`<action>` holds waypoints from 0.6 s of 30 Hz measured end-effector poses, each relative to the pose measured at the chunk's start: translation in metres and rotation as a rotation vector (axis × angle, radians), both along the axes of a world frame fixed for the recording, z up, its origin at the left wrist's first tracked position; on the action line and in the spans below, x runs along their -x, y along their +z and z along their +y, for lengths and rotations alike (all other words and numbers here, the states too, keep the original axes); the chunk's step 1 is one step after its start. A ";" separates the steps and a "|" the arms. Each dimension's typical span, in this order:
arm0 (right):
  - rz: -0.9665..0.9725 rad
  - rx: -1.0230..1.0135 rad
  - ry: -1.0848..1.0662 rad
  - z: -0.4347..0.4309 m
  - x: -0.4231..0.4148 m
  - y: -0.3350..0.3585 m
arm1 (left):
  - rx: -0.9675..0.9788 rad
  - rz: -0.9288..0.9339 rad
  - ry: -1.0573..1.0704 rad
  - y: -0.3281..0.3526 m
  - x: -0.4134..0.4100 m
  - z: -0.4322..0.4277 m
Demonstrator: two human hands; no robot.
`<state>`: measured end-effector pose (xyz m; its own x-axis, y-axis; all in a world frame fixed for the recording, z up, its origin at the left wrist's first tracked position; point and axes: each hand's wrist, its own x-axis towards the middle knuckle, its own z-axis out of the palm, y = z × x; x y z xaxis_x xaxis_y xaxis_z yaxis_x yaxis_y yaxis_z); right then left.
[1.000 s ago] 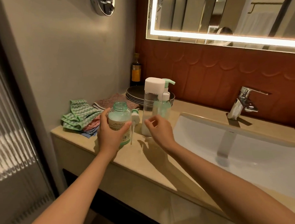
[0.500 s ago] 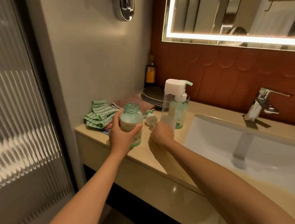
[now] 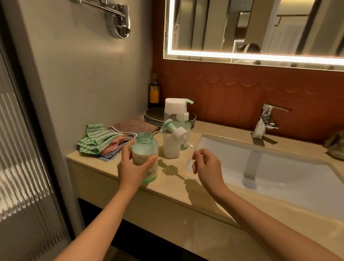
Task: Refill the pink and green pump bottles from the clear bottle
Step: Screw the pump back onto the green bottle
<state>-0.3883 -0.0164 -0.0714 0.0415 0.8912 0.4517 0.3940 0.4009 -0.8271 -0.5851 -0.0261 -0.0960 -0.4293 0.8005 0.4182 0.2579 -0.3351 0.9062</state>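
Gripping one green bottle (image 3: 145, 151) round its labelled middle, the left hand (image 3: 132, 169) held it upright, its threaded neck uncapped and its body pale and milky. Beside it, the right hand (image 3: 206, 165) hung with fingers curled, thumb and forefinger pinching the thin tube of one loose pump head (image 3: 174, 131), which tilted above that hand. Beyond both hands stood two more bottles: the white-capped clear bottle (image 3: 171, 148) and, just behind it, a second green pump bottle (image 3: 187, 127). Left of the left hand lay folded cloths (image 3: 96, 141).
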 end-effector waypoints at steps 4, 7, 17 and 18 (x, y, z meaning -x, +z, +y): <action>0.195 -0.110 -0.051 -0.018 -0.037 0.013 | 0.013 -0.004 -0.102 0.004 -0.047 -0.009; 0.256 -0.101 0.020 -0.025 -0.062 0.023 | 0.012 0.005 -0.190 0.007 -0.082 -0.012; 0.399 0.020 -0.054 -0.023 -0.152 0.028 | 0.018 0.008 -0.359 0.005 -0.157 -0.009; 0.384 0.031 -0.053 -0.023 -0.154 0.029 | 0.018 0.012 -0.366 0.005 -0.161 -0.009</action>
<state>-0.2339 -0.0392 -0.0422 0.2483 0.8964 0.3672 0.0725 0.3608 -0.9298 -0.4238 -0.0347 -0.0906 -0.1082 0.9075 0.4059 0.1342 -0.3912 0.9105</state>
